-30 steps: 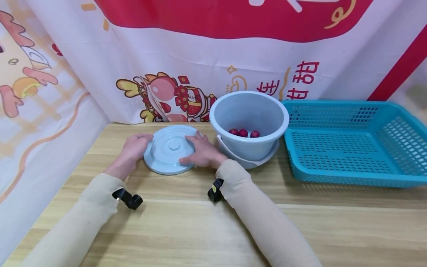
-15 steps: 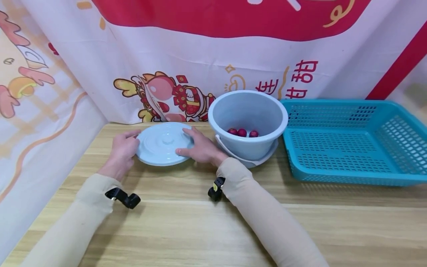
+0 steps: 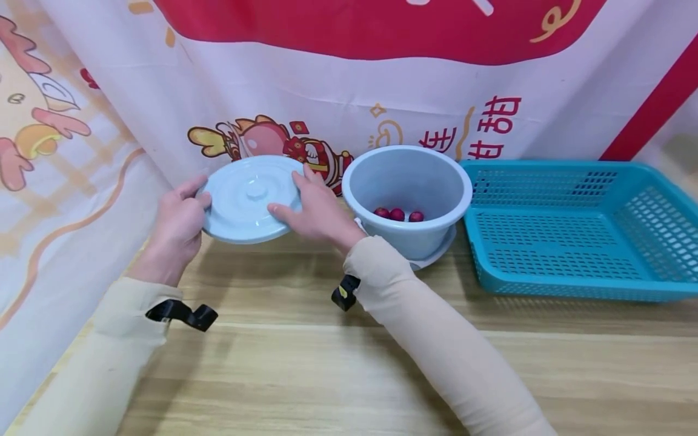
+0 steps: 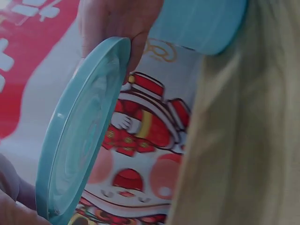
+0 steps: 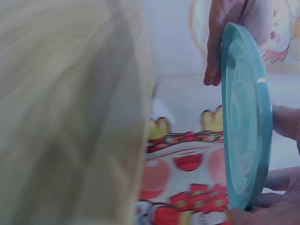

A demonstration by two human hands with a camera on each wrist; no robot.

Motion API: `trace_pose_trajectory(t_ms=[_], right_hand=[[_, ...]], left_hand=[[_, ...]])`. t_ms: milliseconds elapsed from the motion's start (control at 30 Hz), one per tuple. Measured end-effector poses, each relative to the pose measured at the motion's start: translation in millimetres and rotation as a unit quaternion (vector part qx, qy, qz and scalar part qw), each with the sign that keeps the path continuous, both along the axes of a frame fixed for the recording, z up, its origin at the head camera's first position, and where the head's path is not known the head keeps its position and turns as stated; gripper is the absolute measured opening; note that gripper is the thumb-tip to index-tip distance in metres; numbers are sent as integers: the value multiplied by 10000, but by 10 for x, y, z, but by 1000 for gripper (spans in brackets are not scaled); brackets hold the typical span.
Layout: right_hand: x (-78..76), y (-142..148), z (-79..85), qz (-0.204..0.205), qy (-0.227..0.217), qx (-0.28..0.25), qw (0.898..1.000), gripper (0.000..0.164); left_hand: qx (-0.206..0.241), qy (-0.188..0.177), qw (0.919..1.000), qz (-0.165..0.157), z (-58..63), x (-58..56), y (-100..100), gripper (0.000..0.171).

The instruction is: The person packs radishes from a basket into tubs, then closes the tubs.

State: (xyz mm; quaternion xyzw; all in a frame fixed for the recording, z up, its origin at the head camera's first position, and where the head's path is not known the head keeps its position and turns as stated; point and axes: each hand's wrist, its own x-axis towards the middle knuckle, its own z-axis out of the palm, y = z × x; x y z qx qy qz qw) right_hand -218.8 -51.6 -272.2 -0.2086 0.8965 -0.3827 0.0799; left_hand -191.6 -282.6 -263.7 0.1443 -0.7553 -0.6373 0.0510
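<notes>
A round light-blue lid (image 3: 245, 209) with a small central knob is held up above the table, its top tilted toward the head camera. At its left edge my left hand (image 3: 177, 221) grips the rim, thumb on top and fingers beneath. My right hand (image 3: 319, 209) holds the opposite edge, with its thumb across the upper face. Both wrist views show the ridged underside of the lid (image 4: 86, 129) between the two hands. Just right of my right hand stands a light-blue bucket (image 3: 376, 166), uncovered, with several dark red round fruits (image 3: 397, 214) at its bottom.
A teal perforated basket (image 3: 545, 287) sits right of the bucket. The wooden table (image 3: 305, 375) ends at a printed cloth backdrop (image 3: 262, 79) behind, and another cloth hangs along the left. The bucket's handle hangs down its front.
The lid has come up off the table and shifted left, carried by both hands. My left hand's fingers have gone under its rim. Bucket and basket have stayed put.
</notes>
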Motion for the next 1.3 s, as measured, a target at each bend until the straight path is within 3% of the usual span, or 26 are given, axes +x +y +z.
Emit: trace_pose_trajectory(t_ms=[300, 467, 633, 800, 967, 1300], right_hand=[[79, 136, 417, -168, 658, 625, 9957, 83], [99, 371, 593, -346, 577, 717, 9952, 82], [83, 749, 643, -524, 392, 774, 9949, 80], [55, 1197, 582, -740, 193, 881, 9932, 81], [73, 1549, 525, -909, 150, 1124, 9894, 82], [151, 1915, 503, -1194, 29, 1321, 9840, 85]], left_hand=[[-682, -99, 9973, -241, 271, -68, 169, 61], [-1111, -83, 9917, -645, 371, -101, 373, 65], [-1414, 30, 9843, -1052, 426, -115, 684, 68], [-1716, -16, 9750, -1414, 427, -109, 1055, 69], [-1963, -24, 9661, -1677, 350, -123, 1369, 69], [-2117, -50, 9576, -1953, 226, -132, 1762, 69]])
